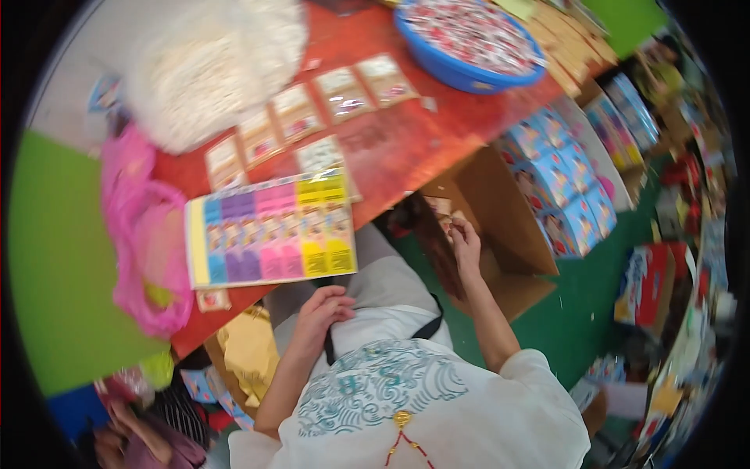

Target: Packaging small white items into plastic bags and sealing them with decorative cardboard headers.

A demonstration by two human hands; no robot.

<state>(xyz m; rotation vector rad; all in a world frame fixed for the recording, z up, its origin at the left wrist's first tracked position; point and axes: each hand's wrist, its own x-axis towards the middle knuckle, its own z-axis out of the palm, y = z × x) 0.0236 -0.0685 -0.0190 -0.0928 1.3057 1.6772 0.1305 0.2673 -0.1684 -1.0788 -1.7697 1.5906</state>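
Observation:
My right hand (pixel 467 244) reaches over the open cardboard box (pixel 500 207) beside the table, with its fingers pinched at a small pale and reddish packet (pixel 446 224). Blur hides the exact hold. My left hand (pixel 320 313) rests near my lap just off the table edge, its fingers loosely bent and holding nothing. Just beyond it lies a sheet of coloured labels (pixel 273 230) in blue, purple, pink and yellow bands, overhanging the edge. Several clear filled sachets (pixel 298 117) form a slanting row behind the sheet. Another sachet (pixel 320 156) lies partly under it.
A blue basin (pixel 469 74) full of small red and white packets stands on the red table (pixel 406 148). At the far left are a big bag of pale material (pixel 195 78) and a pink plastic bag (pixel 144 227). Blue boxes (pixel 558 184) are stacked at right. Another person (pixel 148 438) sits lower left.

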